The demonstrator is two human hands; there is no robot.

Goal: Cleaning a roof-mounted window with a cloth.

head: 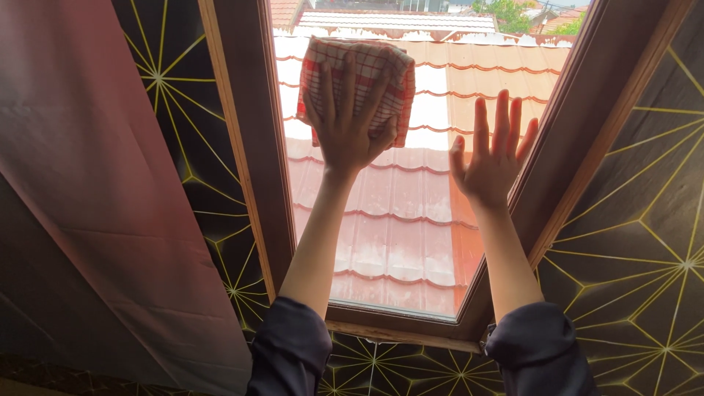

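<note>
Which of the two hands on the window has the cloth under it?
The left hand: it presses a red-and-white checked cloth against the glass pane. The right hand lies bare and flat on the glass, fingers spread.

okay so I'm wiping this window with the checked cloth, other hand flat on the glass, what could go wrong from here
The right hand is spread bare on the window pane, so it may leave smears on the glass. Both hands press the pane, the left hand through the red checked cloth; leaning hard could strain the glass or the wooden frame. The curtain hangs close and might swing in.
</note>
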